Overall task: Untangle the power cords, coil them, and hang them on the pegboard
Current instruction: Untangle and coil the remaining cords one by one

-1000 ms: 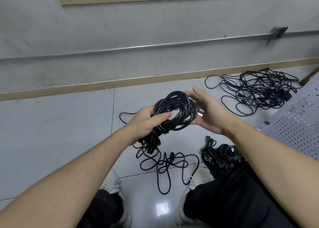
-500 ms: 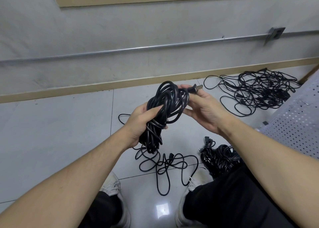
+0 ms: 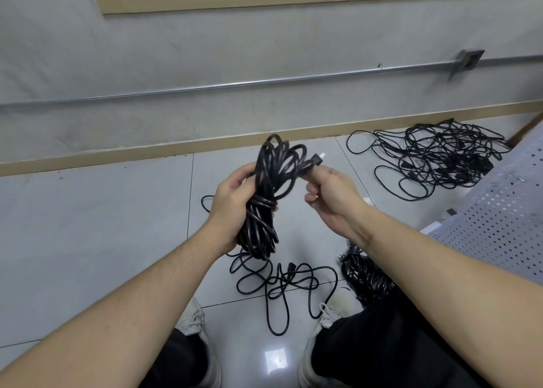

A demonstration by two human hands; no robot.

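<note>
The left hand (image 3: 232, 202) holds a coiled black power cord (image 3: 266, 202) in front of the body, above the tiled floor (image 3: 97, 226). Its grip is closed around the middle of the bundle, where some turns of cord are wrapped across the coil; the fingers are curled behind the bundle and the thumb lies on the near side. The coil stands nearly upright, with loops above the hand and longer loops hanging below it. The right hand (image 3: 330, 195) pinches the free end of this cord just behind the plug (image 3: 318, 158), which points up and to the right, with its metal prongs visible; the other fingers of this hand are curled in. On the floor under the hands lies a loose black cord (image 3: 282, 282) in open loops, between two white shoes (image 3: 194, 320). Just beside the right leg there is another dark bundle of cord (image 3: 364, 276), partly hidden by the right forearm. Farther away, near the baseboard (image 3: 117, 157) of the grey wall, a big tangled pile of black cords (image 3: 440, 158) is spread on the tiles. A white perforated panel (image 3: 505, 211) is at the right edge, touching the floor. A metal conduit (image 3: 235, 83) runs along the wall.
</note>
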